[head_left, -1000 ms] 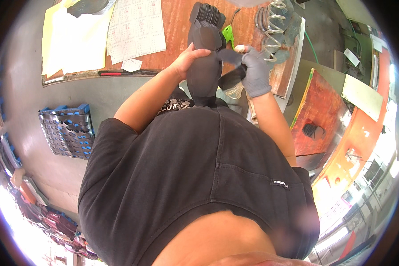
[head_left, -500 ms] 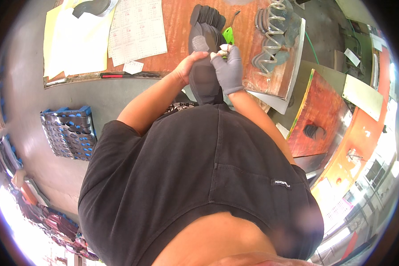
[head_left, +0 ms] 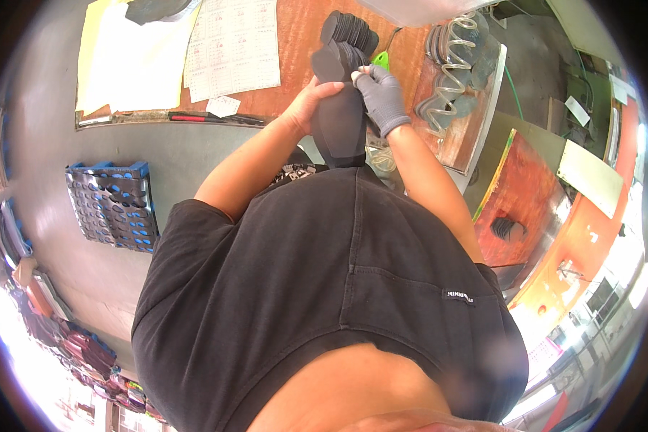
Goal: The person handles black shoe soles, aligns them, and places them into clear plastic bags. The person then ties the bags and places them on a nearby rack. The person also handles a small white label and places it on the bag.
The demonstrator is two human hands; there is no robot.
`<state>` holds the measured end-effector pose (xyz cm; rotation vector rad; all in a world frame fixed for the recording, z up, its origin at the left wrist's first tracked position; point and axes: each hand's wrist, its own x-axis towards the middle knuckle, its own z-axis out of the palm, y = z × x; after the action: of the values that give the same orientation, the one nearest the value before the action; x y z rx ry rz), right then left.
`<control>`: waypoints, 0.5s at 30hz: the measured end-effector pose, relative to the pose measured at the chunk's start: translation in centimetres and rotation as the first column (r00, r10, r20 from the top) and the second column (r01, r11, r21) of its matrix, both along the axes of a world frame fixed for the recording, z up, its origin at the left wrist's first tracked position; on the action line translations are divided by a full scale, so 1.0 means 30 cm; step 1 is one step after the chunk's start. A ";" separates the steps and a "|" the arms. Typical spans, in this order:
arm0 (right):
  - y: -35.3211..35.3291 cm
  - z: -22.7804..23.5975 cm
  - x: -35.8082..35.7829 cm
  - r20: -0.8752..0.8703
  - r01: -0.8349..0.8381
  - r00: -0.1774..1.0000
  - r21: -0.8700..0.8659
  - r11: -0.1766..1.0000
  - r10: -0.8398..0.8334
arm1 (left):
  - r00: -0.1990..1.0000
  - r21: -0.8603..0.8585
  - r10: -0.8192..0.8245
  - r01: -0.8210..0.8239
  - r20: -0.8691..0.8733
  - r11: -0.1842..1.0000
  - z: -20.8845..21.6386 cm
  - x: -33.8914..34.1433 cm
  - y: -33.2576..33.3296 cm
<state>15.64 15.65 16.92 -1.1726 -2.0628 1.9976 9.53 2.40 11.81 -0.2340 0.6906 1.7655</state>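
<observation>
A stack of dark grey shoe insoles [head_left: 340, 126] lies lengthwise in front of my body, over the near edge of the wooden table. My bare left hand [head_left: 311, 104] grips its left side, thumb on top. On my right hand [head_left: 380, 95] is a grey glove with bare fingertips; its thumb and forefinger are pinched at the stack's right edge, near the narrower part. What the pinch holds, if anything, is too small to tell. Just beyond, more dark insole-shaped pieces [head_left: 349, 30] lean together in a row. Beside my right fingers a bright green object [head_left: 382, 60] shows partly.
Paper sheets [head_left: 234, 54] and a yellow sheet [head_left: 93, 65] cover the table's left part. A clear coiled hose [head_left: 450, 68] hangs at the right, before dark stacked pieces. On the floor at left stands a blue-and-black rack [head_left: 115, 205]. Another reddish board [head_left: 518, 201] is at right.
My right hand has drawn slightly right and down along the stack's edge. The light patch on the upper insole no longer shows; a plain dark surface faces up. The whole view has shifted slightly.
</observation>
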 end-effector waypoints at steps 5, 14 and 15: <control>-0.016 0.041 -0.007 -0.019 0.145 0.989 -0.143 0.979 -0.149 | 0.998 -0.013 0.058 -0.057 0.029 0.998 -0.005 -0.012 0.000; -0.001 0.047 0.022 -0.084 0.201 0.958 -0.483 0.852 -0.273 | 0.983 0.195 -0.020 -0.017 0.185 0.981 -0.003 -0.017 0.000; 0.005 0.041 0.023 -0.075 0.195 0.962 -0.479 0.856 -0.261 | 0.986 0.185 -0.031 0.001 0.161 0.983 -0.003 -0.019 -0.002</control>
<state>16.34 15.80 18.16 -1.2263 -1.3319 2.4436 8.97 2.33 11.72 -0.2429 0.4073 1.7600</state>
